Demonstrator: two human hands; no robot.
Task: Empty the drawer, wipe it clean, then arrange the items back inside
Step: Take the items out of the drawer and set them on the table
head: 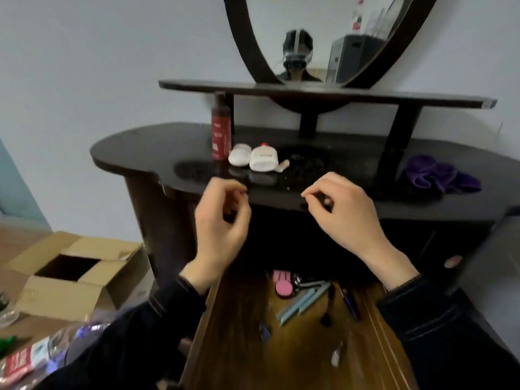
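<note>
Your left hand [222, 220] and right hand [343, 212] hover above the open drawer [242, 319]. Each grip is curled, fingertips near the thumb, with nothing visibly pinched.

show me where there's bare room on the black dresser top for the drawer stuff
Bare: the left end of the black dresser top, left of the tall dark red bottle; and most of the stretch between the white red-capped bottle and the crumpled purple cloth. Crowded: around the bottles and the white round jar.
</note>
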